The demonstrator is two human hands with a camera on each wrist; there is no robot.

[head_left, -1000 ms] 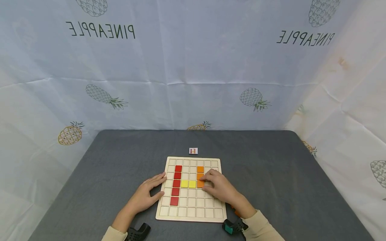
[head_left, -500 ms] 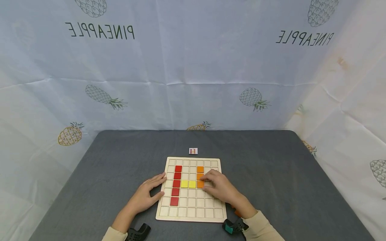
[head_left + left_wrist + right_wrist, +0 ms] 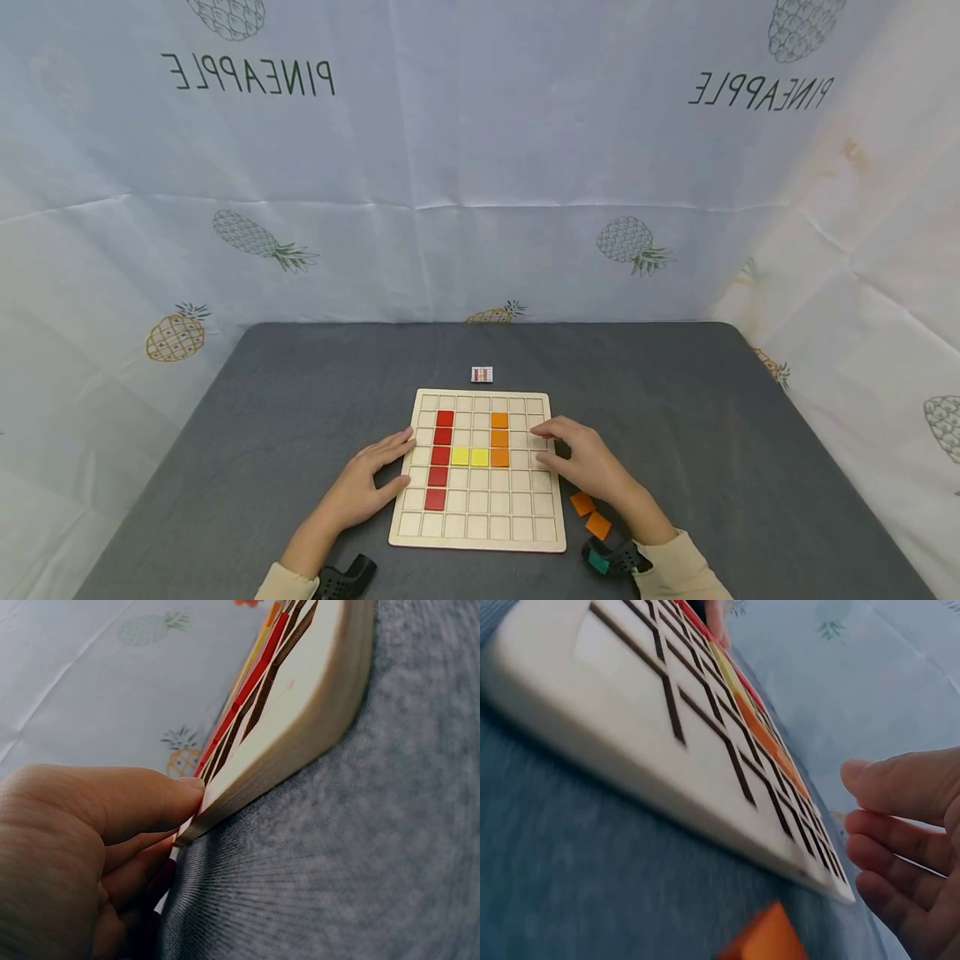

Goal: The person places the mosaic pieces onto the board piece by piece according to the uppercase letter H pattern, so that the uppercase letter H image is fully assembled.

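Observation:
A wooden grid board (image 3: 476, 527) lies flat on the table. On it stands a column of red square tiles (image 3: 438, 476), with two yellow tiles (image 3: 469, 456) beside it and a column of three orange tiles (image 3: 499, 438) to their right. My left hand (image 3: 363, 483) rests at the board's left edge; its thumb (image 3: 161, 799) touches the rim in the left wrist view. Above the right edge is my right hand (image 3: 588, 461), holding nothing, with thumb and fingers apart in the right wrist view.
Two loose orange tiles (image 3: 590, 514) lie on the dark grey table (image 3: 675, 400), right of the board and close to my right wrist. Behind the board lies a small patterned card (image 3: 482, 374). A pineapple-print cloth (image 3: 450, 167) hangs beyond the table.
My right hand has moved right, away from the orange column to the board's right edge. Two loose orange tiles are now uncovered. My left hand has stayed in place.

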